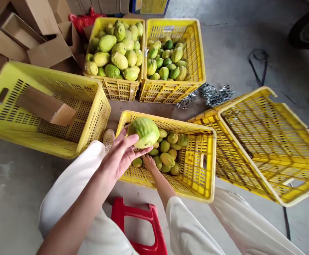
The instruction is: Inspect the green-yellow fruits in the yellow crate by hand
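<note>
Grey floor [11, 205]; left hand [122, 148] holds 1 fruit [144, 132]; right hand [149, 163] inside crate [211, 166].

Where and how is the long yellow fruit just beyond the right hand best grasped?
Probably around the middle of the yellow fruit, from above, fingers across its narrower width. It is oblong and lies uncovered on the pile in the crate, with neighbours close around it, so its top looks easiest to reach.
</note>
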`<state>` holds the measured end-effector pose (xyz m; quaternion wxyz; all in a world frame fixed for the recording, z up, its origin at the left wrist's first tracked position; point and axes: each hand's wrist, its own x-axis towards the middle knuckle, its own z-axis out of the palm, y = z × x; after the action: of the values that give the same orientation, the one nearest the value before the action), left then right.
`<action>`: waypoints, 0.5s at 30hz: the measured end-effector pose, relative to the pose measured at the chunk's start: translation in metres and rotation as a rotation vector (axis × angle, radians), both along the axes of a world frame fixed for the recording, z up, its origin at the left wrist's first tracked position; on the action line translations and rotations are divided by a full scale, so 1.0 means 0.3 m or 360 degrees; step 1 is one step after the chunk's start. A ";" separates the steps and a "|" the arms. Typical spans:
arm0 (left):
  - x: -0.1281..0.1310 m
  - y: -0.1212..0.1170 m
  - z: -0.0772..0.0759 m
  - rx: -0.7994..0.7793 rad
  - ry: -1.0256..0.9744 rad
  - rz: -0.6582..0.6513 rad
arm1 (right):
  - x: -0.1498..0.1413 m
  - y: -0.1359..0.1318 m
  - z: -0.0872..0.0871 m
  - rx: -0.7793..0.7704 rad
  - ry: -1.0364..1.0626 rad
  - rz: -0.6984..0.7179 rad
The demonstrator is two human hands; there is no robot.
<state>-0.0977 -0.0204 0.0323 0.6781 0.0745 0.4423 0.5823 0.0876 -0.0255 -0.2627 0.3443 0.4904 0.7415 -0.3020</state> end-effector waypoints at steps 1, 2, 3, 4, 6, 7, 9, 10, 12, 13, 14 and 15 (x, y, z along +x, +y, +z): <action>-0.001 0.002 0.004 0.0003 -0.0004 -0.0002 | -0.001 0.001 0.006 0.0002 0.0006 0.0024; -0.003 0.004 0.008 0.0004 0.0000 -0.0015 | -0.003 0.004 0.015 0.0002 0.0018 0.0045; -0.006 0.007 0.012 0.0001 0.0014 -0.0032 | -0.004 0.011 0.027 0.0000 0.0036 0.0062; -0.010 0.010 0.015 -0.0007 0.0042 -0.0041 | -0.006 0.020 0.044 -0.0002 0.0061 0.0072; -0.017 0.018 0.022 -0.0038 0.0141 -0.0021 | -0.002 0.053 0.088 0.0000 0.0132 0.0068; -0.020 0.023 0.025 -0.0055 0.0201 0.0001 | 0.006 0.076 0.115 0.0007 0.0175 0.0055; -0.025 0.027 0.028 -0.0087 0.0300 0.0024 | 0.043 0.134 0.181 0.0059 0.0284 0.0010; -0.026 0.025 0.029 -0.0103 0.0331 0.0011 | 0.074 0.166 0.221 0.0095 0.0333 -0.0025; -0.030 0.009 0.031 -0.0137 0.0361 -0.0057 | 0.160 0.221 0.316 0.0178 0.0403 -0.0131; -0.031 -0.005 0.031 -0.0155 0.0376 -0.0097 | 0.212 0.241 0.371 0.0198 0.0438 -0.0229; -0.031 -0.023 0.030 -0.0181 0.0393 -0.0136 | 0.267 0.251 0.430 0.0204 0.0486 -0.0362; -0.029 -0.042 0.028 -0.0214 0.0418 -0.0161 | 0.322 0.253 0.491 0.0178 0.0578 -0.0580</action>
<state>-0.1065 -0.0329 0.0406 0.6464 0.1266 0.5608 0.5017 0.1843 0.0504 -0.1152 0.1179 0.5718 0.7062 -0.4006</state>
